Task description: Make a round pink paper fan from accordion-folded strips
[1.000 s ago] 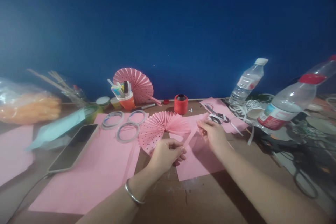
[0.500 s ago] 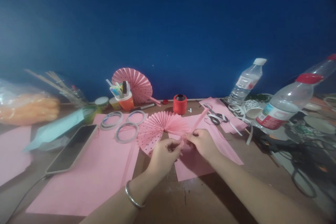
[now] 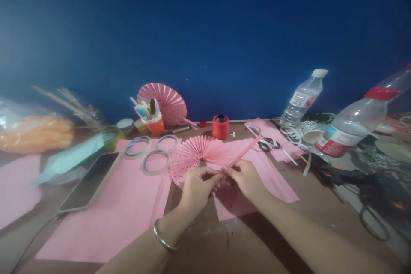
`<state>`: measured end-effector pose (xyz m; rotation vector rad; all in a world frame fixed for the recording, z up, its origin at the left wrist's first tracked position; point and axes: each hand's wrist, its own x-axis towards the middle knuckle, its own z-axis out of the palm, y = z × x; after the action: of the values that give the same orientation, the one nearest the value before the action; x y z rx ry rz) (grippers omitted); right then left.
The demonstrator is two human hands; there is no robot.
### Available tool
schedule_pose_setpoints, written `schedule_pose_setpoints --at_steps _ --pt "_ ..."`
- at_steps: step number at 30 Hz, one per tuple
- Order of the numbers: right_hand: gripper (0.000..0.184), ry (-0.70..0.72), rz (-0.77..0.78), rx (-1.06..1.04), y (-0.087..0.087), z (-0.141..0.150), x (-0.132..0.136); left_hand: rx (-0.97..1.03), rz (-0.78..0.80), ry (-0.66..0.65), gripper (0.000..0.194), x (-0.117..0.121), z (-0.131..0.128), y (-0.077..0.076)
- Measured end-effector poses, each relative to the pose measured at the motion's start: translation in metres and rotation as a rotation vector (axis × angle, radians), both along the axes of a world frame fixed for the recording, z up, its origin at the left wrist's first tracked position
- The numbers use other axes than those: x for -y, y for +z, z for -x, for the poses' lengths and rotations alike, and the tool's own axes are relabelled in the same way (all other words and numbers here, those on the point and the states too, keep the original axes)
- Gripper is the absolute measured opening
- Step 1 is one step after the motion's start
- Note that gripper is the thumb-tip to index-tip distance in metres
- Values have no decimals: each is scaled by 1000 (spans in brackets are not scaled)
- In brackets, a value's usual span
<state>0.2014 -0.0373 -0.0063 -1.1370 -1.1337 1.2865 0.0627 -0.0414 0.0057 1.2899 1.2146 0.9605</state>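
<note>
A narrow pink paper strip [image 3: 244, 151] slants up and to the right out of my hands. My right hand [image 3: 244, 178] pinches its lower part between thumb and fingers. Close beside it, my left hand [image 3: 199, 186], with a silver bangle on the wrist, pinches the strip's near end, which the fingertips mostly hide. Just beyond my hands a pleated pink paper fan [image 3: 192, 153] with dark dots on its left part lies spread on the table. Beneath my hands and the strip is a pink paper sheet [image 3: 237, 201].
A larger pink sheet [image 3: 128, 214] bears several tape rolls [image 3: 156, 162] and partly a phone [image 3: 91, 182]. Behind stand a pen cup [image 3: 154, 125], a second fan [image 3: 163, 98] and a red thread spool [image 3: 220, 128]. Scissors [image 3: 265, 144], bottles [image 3: 353, 124] and cables [image 3: 372, 218] are to the right.
My right hand has slid down the strip toward my left hand, and the fingertips now almost meet. The strip's upper part looks narrower. My left hand has stayed nearly in place.
</note>
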Motion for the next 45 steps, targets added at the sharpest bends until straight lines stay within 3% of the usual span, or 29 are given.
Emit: schedule_pose_setpoints --at_steps 8,14,17,23,26,28,30,35,38,45 --pt "30 -218 55 -195 -2 -1 -4 -20 -42 -11 15 3 -3 0" --pt "27 18 38 -48 -1 -6 -6 72 9 35 14 2 -3 2" --pt "30 29 0 -1 -3 -4 -3 87 12 29 14 3 -5 5" --pt "27 -134 56 -135 -5 -6 -7 118 74 46 17 1 -6 4" --pt "26 -314 66 -203 4 -24 -20 142 134 101 18 0 -1 0" --pt "25 -426 -17 -321 10 -35 -27 158 131 144 19 -1 1 -3" --pt "25 -397 -37 -310 12 -39 -29 201 90 168 19 -1 2 -4" --pt "23 -74 -89 -177 4 -20 -16 402 0 66 21 -1 2 -2" --pt "25 41 -138 -117 2 -13 -9 314 10 -10 23 -2 2 0" --pt "21 117 -95 -40 1 -11 -8 199 34 83 19 -3 -1 2"
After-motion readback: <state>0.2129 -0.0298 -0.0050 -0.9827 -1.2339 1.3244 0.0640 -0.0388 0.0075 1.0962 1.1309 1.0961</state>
